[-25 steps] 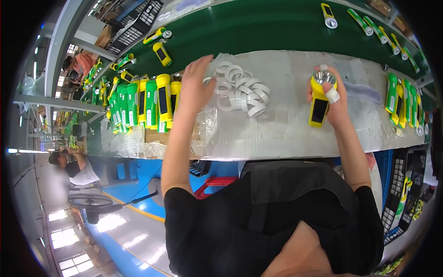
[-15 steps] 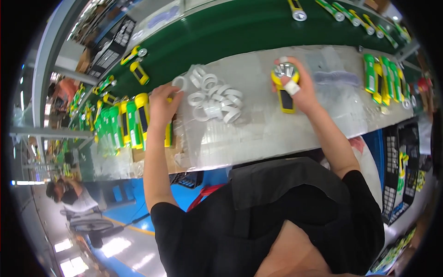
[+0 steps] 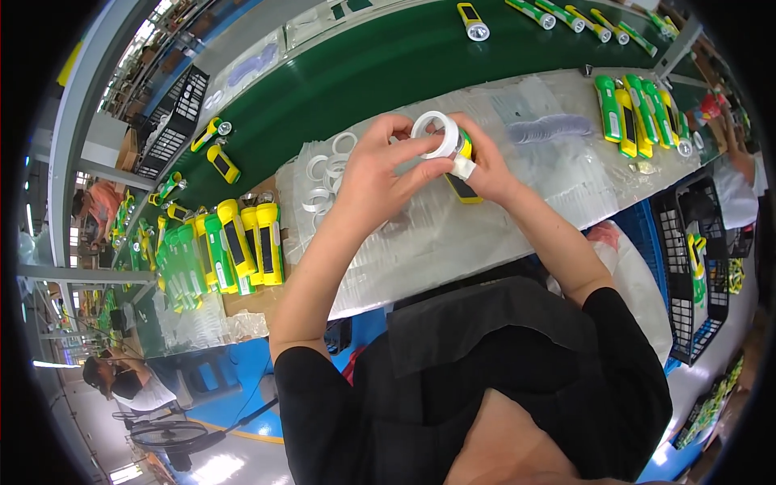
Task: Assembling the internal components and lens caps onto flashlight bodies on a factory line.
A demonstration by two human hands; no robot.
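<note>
1. My left hand point(image 3: 380, 182) is raised over the middle of the table point(image 3: 517, 218). Its fingers point(image 3: 402, 128) are pinched narrow on a white ring point(image 3: 432, 133), thumb on the near rim, fingertips on the far rim.
2. My right hand point(image 3: 485, 166) sits just right of the left, the two touching at the ring. Its fingers are wrapped around a yellow flashlight point(image 3: 462, 184), whose dark body points down toward me.
3. The ring is held at the head end of the flashlight, touching it. I cannot tell whether it is seated or only resting there.
4. A loose pile of white rings point(image 3: 327, 182) lies on the table just left of my left hand.
5. Further left, a row of yellow and green flashlights point(image 3: 234, 242) lies side by side at the near left end of the table.
6. On the far right of the table lies a second row of green and yellow flashlights point(image 3: 638, 113), and near it a stack of clear discs point(image 3: 558, 127).
7. Beyond the table runs a green belt point(image 3: 364, 69). Single flashlights lie on it, one yellow point(image 3: 471, 20) at the far edge, others point(image 3: 217, 153) to the left.
8. Black crates point(image 3: 695, 267) stand on my right, below table level.
</note>
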